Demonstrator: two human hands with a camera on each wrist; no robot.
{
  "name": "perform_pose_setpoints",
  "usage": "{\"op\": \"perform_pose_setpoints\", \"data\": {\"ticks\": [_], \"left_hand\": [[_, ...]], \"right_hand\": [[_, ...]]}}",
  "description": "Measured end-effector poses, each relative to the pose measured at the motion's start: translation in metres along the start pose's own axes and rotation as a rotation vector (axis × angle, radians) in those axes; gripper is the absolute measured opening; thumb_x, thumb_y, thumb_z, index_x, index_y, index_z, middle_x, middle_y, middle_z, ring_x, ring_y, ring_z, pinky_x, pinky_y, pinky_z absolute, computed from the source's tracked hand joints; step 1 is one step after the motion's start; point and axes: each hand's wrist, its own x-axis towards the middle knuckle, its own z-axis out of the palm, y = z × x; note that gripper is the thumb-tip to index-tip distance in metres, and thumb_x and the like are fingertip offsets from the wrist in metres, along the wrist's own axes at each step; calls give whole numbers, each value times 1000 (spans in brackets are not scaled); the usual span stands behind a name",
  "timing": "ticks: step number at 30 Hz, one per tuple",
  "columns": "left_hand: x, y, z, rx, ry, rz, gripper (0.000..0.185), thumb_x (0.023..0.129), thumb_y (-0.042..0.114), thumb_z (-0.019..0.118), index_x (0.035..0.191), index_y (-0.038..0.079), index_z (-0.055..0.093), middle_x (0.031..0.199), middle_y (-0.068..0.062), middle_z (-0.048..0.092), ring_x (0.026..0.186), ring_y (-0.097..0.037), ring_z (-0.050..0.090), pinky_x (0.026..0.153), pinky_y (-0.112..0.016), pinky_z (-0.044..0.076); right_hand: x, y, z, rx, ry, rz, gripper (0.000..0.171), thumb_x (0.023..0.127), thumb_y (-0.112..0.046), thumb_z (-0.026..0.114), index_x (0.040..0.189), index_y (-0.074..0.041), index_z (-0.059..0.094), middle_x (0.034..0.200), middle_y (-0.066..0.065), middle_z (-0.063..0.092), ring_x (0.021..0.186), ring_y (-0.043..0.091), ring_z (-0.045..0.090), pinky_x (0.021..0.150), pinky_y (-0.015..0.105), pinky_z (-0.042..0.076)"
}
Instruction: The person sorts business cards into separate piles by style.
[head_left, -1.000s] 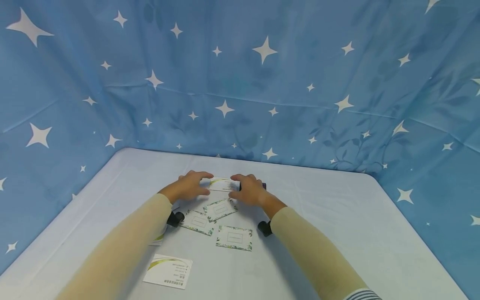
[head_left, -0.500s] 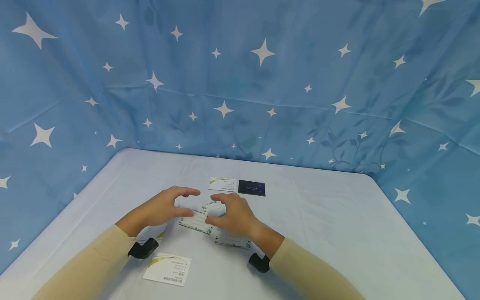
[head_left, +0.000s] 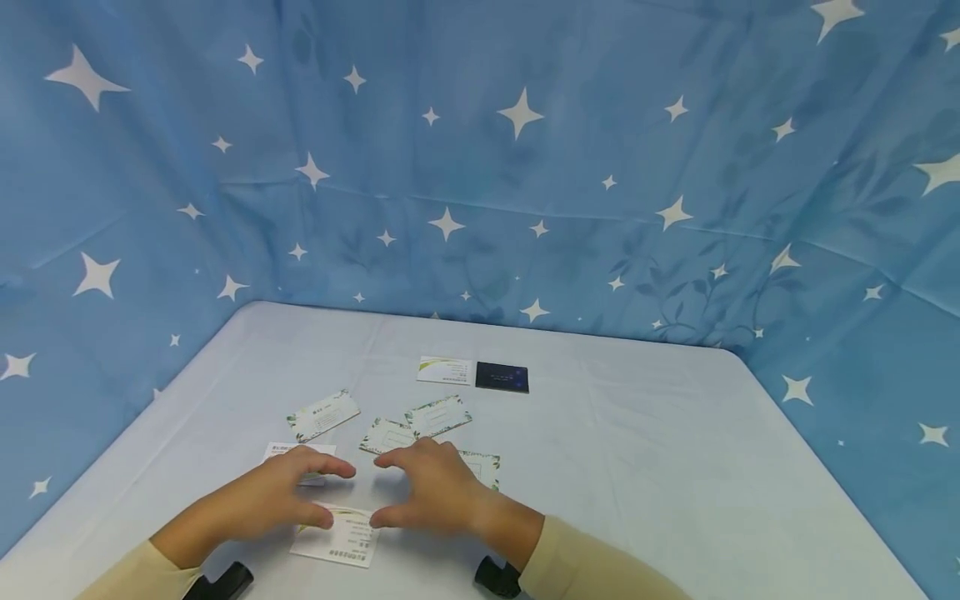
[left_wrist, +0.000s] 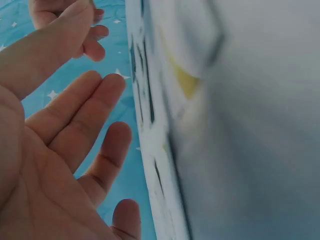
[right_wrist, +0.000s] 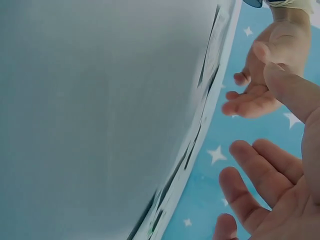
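My left hand [head_left: 262, 498] hovers at the front left with thumb and fingers apart and nothing between them. Below it is a white business card [head_left: 341, 546] with a gold curve, overlapped by the thumb. Behind that hand, a second white card [head_left: 279, 448] is partly covered. My right hand [head_left: 441, 487] faces the left one across a small gap, its thumb tip at the front card's right edge. It too holds nothing and overlaps a leaf-bordered card [head_left: 486, 467]. Both palms, left [left_wrist: 60, 165] and right [right_wrist: 280, 200], appear bare in the wrist views.
More leaf-bordered cards lie mid-table: one at the left [head_left: 327, 415], one in the middle [head_left: 384, 435] and another touching it [head_left: 442, 414]. Farther back, a white and gold card [head_left: 444, 370] sits beside a dark blue card [head_left: 502, 377]. A starry blue curtain [head_left: 480, 167] hangs behind the table.
Both hands have drawn back from the rear cards toward the front left, staying spread and bare. The dark card and the left leaf-bordered card have come into full view.
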Motion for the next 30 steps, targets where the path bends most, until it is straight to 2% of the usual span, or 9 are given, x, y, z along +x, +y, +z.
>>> {"op": "perform_pose_setpoints", "data": {"ticks": [4,12,17,22,30], "left_hand": [[-9,-7,3,51,-9,-15,56,76,39,86,126,21,68,122,7,60,117,-27,54,92,-40,46],[-18,-14,10,121,7,28,58,70,42,87,121,21,70,116,13,60,109,-9,52,89,-32,43],[-20,-14,10,124,8,47,60,69,42,87,122,21,70,116,11,58,107,-9,52,87,-32,43],[-20,-14,9,101,-9,31,61,70,43,86,123,20,69,118,10,58,108,-10,52,89,-31,44],[-22,-14,10,68,-29,31,61,72,44,85,125,18,69,120,11,61,111,-9,52,92,-31,43]], "right_hand": [[1,-5,7,-47,-47,-29,59,80,-54,80,128,-22,69,118,-18,66,99,5,52,84,31,39],[0,-10,14,-163,-162,-64,65,73,-63,81,127,-29,69,113,-24,65,95,2,49,79,29,36],[-2,-13,14,-192,-178,-69,72,71,-69,78,128,-29,66,119,-21,65,94,2,48,82,31,36],[-4,-17,15,-256,-176,-81,77,70,-73,76,131,-28,64,123,-20,63,99,3,48,85,33,37],[-3,-16,19,-279,-166,-55,63,76,-63,79,128,-31,65,117,-24,63,98,3,48,83,33,37]]}}
